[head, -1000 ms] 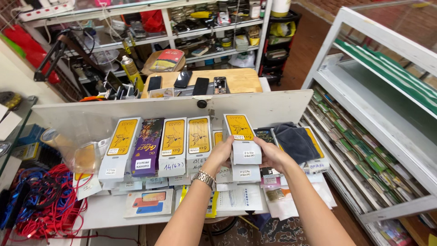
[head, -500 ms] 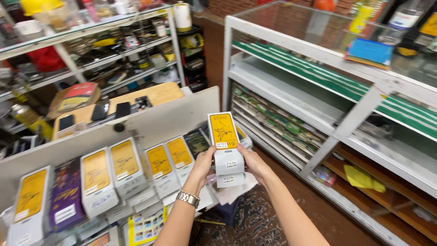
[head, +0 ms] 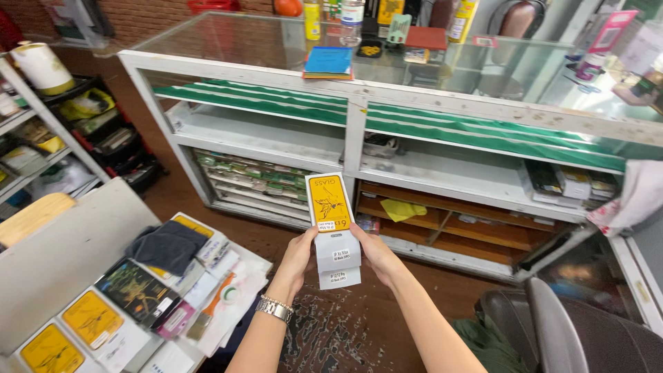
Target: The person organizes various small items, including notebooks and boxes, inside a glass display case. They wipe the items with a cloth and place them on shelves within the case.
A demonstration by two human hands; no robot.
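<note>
yellow-faced boxes [head: 333, 228] clasped between both hands [head: 338, 257].

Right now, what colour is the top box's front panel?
Yellow-orange with a dark figure, on the top box; head view.

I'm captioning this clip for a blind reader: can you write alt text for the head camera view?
Two bare hands, left hand and right hand, hold a fanned stack of flat white and yellow boxes upright in front of a white glass-topped display counter. At lower left, more yellow and dark boxes and a dark cloth lie on a white table.
</note>
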